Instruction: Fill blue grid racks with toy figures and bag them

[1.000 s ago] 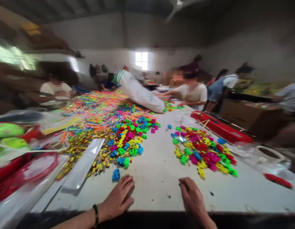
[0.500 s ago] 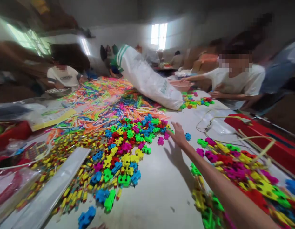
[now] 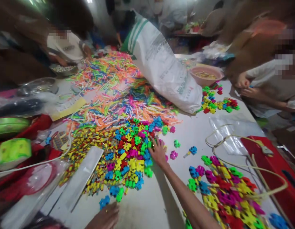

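Note:
My right hand [image 3: 158,151] reaches over the right edge of a heap of bright plastic pieces [image 3: 134,162], some shaped like little toy cars. Its fingers are spread, with no piece seen held; whether they touch the heap I cannot tell. Low in the view, my left hand [image 3: 105,216] is close to a blue piece [image 3: 104,202]. Its fingers are bent and together, and anything inside is hidden. Beside the heap spread many short yellow-and-red sticks [image 3: 83,159]. Loose on the white table [image 3: 161,197] are a green piece [image 3: 177,143] and a blue piece with a short stem [image 3: 192,150].
A second coloured heap [image 3: 228,187] lies right, beside a red box [image 3: 264,159] and a looping cord [image 3: 224,138]. Farther back are a white sack [image 3: 167,66], colourful strips [image 3: 114,101] and a pink basin [image 3: 206,74]. Two co-workers stand at the table. A long clear-wrapped bundle [image 3: 84,176] lies left.
The view has tipped down and swung right. My right hand has shifted left onto the heap's edge, and more of my left hand shows. The right-hand co-worker's arm has drawn back from the basin.

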Motion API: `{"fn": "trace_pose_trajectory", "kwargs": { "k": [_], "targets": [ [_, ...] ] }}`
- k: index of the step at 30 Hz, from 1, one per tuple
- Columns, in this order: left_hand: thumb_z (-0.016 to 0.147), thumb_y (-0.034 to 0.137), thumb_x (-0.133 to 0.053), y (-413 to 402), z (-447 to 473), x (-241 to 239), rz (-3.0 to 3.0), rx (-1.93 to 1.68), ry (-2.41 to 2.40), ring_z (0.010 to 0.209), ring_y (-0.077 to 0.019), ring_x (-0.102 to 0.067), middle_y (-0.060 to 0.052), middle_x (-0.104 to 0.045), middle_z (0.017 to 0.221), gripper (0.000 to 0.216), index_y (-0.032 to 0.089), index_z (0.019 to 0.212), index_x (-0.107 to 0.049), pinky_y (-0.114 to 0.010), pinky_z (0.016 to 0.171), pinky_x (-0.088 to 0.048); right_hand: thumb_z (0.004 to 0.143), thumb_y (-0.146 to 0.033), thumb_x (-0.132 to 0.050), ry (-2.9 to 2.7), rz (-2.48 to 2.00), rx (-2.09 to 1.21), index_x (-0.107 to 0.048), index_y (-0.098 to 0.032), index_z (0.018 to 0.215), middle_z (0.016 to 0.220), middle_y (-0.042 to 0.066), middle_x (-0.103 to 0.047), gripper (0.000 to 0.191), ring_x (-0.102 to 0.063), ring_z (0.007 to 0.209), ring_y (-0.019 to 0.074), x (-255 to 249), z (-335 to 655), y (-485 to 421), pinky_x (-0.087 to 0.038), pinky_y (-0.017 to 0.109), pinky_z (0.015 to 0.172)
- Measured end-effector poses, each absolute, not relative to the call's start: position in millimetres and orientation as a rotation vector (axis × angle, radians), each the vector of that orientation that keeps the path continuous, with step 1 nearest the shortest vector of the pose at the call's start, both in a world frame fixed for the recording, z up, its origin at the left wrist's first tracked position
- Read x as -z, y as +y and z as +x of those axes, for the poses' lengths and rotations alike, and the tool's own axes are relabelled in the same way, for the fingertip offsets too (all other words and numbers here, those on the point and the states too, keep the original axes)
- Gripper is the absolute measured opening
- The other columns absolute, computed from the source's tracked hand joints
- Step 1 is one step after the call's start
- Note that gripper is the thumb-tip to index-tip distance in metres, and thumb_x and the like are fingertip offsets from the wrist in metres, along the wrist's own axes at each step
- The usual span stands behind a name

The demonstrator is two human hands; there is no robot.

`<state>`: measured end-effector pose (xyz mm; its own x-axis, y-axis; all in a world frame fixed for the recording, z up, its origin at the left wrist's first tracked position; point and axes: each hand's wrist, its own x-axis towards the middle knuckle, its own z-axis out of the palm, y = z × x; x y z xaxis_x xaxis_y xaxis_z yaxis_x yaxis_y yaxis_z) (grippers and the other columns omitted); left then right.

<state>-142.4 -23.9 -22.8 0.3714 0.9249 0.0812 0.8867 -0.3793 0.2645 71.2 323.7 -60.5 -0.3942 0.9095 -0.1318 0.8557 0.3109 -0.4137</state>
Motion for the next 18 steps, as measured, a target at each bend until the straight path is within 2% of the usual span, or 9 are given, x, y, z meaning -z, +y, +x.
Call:
{"fn": "trace_pose_trajectory", "kwargs": {
  "k": [3, 5, 6, 8, 10, 12, 15, 16, 18],
  "targets": [
    [0.097, 0.018, -0.05, 80, -178, -11, 2.196, -0.535, 1.969, 0.137, -0.0232, -0.055, -0.007, -0.062, 0.143, 0.045, 0.028, 0.141, -0.055, -0.04, 0.114, -0.049, 0.088, -0.029, -0.055, -2.504, -1.482, -0.62, -0.064, -0.024, 0.137, 0.158, 0.014, -0.044, 0.051, -0.04, 0.141, 0.0377, 47, 73, 340, -0.037, 0.059, 0.11],
    [0.102, 0.029, -0.044, 172, -207, -17, 2.016, -0.564, 2.134, 0.146, -0.0291, -0.043, -0.012, -0.054, 0.151, 0.043, 0.021, 0.144, -0.052, -0.052, 0.121, -0.038, 0.09, -0.023, -0.049, -2.415, -1.49, -0.523, -0.069, -0.019, 0.128, 0.149, 0.015, -0.052, 0.043, -0.046, 0.135, 0.0315, 35, 65, 391, -0.039, 0.049, 0.112],
    [0.103, 0.034, -0.041, 218, -219, -14, 1.928, -0.521, 2.188, 0.151, -0.0331, -0.034, -0.015, -0.048, 0.155, 0.047, 0.018, 0.147, -0.05, -0.057, 0.123, -0.031, 0.092, -0.024, -0.047, -2.352, -1.562, -0.476, -0.065, -0.017, 0.134, 0.149, 0.017, -0.05, 0.046, -0.044, 0.137, 0.0311, 30, 58, 422, -0.038, 0.048, 0.113],
    [0.104, 0.044, -0.041, 300, -230, 2, 1.786, -0.352, 2.18, 0.156, -0.0404, -0.017, -0.017, -0.033, 0.165, 0.059, 0.017, 0.156, -0.04, -0.065, 0.123, -0.02, 0.095, -0.034, -0.051, -2.227, -1.822, -0.46, -0.052, -0.017, 0.148, 0.154, 0.02, -0.043, 0.056, -0.042, 0.139, 0.0358, 25, 36, 476, -0.04, 0.052, 0.11],
    [0.102, 0.051, -0.044, 356, -227, 22, 1.783, -0.343, 2.11, 0.157, -0.0429, -0.01, -0.014, -0.025, 0.169, 0.063, 0.022, 0.158, -0.038, -0.069, 0.122, -0.014, 0.094, -0.044, -0.055, -2.151, -2.027, -0.461, -0.044, -0.019, 0.154, 0.16, 0.02, -0.035, 0.066, -0.037, 0.142, 0.042, 27, 12, 504, -0.041, 0.057, 0.107],
    [0.101, 0.055, -0.044, 382, -215, 36, 1.789, -0.366, 2.051, 0.156, -0.0444, -0.011, -0.012, -0.023, 0.17, 0.062, 0.026, 0.156, -0.043, -0.072, 0.119, -0.014, 0.096, -0.043, -0.052, -2.152, -2.064, -0.436, -0.047, -0.019, 0.152, 0.163, 0.019, -0.032, 0.062, -0.033, 0.144, 0.0433, 35, -5, 498, -0.04, 0.059, 0.107],
    [0.102, 0.054, -0.042, 376, -200, 44, 1.794, -0.397, 1.994, 0.154, -0.0457, -0.019, -0.015, -0.024, 0.169, 0.056, 0.023, 0.145, -0.057, -0.073, 0.117, -0.018, 0.1, -0.032, -0.04, -2.232, -1.93, -0.429, -0.055, -0.015, 0.145, 0.158, 0.019, -0.042, 0.05, -0.035, 0.145, 0.0356, 43, -11, 445, -0.038, 0.052, 0.113],
    [0.103, 0.054, -0.04, 367, -197, 45, 1.81, -0.407, 1.968, 0.154, -0.044, -0.022, -0.015, -0.027, 0.168, 0.055, 0.022, 0.142, -0.06, -0.071, 0.119, -0.019, 0.099, -0.03, -0.039, -2.264, -1.916, -0.453, -0.055, -0.016, 0.145, 0.157, 0.018, -0.044, 0.05, -0.038, 0.144, 0.0343, 41, -9, 425, -0.038, 0.051, 0.114],
    [0.103, 0.056, -0.038, 344, -197, 46, 1.842, -0.376, 1.908, 0.153, -0.0407, -0.026, -0.016, -0.043, 0.16, 0.059, 0.019, 0.142, -0.06, -0.067, 0.122, -0.02, 0.094, -0.026, -0.046, -2.368, -1.978, -0.547, -0.059, -0.02, 0.141, 0.155, 0.015, -0.048, 0.048, -0.04, 0.143, 0.0364, 28, -7, 398, -0.04, 0.054, 0.111]
  ]
}}
